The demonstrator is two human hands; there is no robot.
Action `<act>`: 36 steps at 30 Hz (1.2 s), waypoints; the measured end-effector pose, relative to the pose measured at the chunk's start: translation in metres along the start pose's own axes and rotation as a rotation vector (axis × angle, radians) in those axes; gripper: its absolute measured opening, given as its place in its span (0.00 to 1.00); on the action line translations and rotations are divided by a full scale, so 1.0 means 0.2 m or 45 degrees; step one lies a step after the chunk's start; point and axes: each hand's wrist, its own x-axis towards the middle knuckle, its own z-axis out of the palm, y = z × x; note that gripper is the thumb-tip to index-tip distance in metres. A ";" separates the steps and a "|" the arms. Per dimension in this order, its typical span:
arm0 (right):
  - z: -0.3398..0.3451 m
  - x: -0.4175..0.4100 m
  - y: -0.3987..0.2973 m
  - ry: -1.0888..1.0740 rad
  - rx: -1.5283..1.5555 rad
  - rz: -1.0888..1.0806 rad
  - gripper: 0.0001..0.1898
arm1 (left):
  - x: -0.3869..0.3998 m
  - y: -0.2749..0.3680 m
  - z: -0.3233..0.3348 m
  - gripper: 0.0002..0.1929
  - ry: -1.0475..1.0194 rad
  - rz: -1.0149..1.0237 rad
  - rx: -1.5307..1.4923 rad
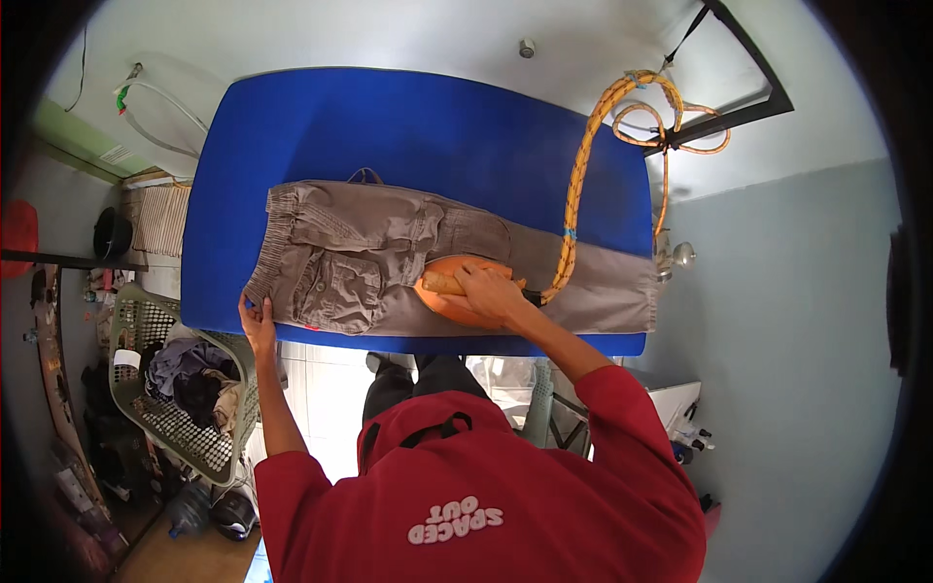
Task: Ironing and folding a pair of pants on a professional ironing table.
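Note:
A pair of grey-brown cargo trousers lies lengthwise across a blue padded ironing table, its elastic waistband to the left and the leg hem to the right. My right hand grips the wooden handle of an orange iron, which rests on the trouser leg just right of a buttoned cargo pocket. At the lower corner of the waistband, my left hand pinches the fabric near the table's front edge. The cloth under the iron is hidden.
A yellow-sleeved hose runs from the iron up to a black metal bracket on the wall. Left of me stands a green plastic basket holding crumpled clothes. A water jug sits on the floor beyond it.

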 end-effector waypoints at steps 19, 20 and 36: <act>-0.45 0.22 0.53 0.144 0.591 0.429 0.26 | -0.14 0.37 0.27 0.20 0.042 0.736 1.136; -0.47 0.17 0.58 -0.015 0.817 0.544 0.25 | -0.23 0.68 0.59 0.15 -0.175 0.985 0.671; -0.46 0.21 0.59 0.195 0.910 0.512 0.26 | -0.30 0.92 1.23 0.32 -1.025 0.987 0.830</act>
